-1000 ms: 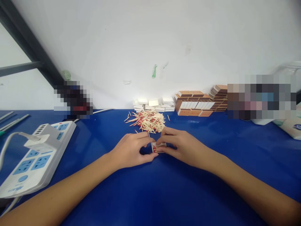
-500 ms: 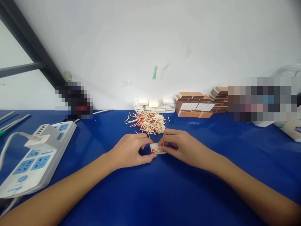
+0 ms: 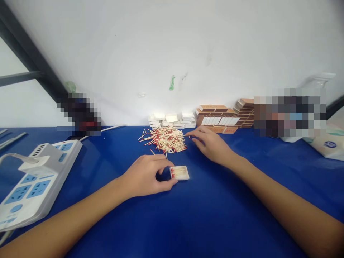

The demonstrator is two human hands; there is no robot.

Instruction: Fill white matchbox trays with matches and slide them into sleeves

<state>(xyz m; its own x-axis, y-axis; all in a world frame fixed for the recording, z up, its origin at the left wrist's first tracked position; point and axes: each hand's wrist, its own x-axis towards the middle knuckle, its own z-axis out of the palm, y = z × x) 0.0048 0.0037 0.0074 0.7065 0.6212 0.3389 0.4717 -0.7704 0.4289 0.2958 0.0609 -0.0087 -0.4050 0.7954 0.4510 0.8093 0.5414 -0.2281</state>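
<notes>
My left hand grips the left end of a small white matchbox tray between thumb and fingers. Several red-headed matches lie in that tray, heads to the left. At the right edge of a loose heap of matches, my right hand hovers with fingers apart, its index fingertip close to the heap. I see nothing held in it. The heap lies beyond the tray, its red heads pointing many ways.
White matchbox trays are stacked behind the heap against the wall. To their right stand piled brown matchboxes. A white power strip with a plugged-in adapter lies at left. A tissue pack is at far right.
My right hand has left the tray and moved away to the right side of the heap, its fingers opening. My left hand keeps hold of the tray. The view has shifted slightly.
</notes>
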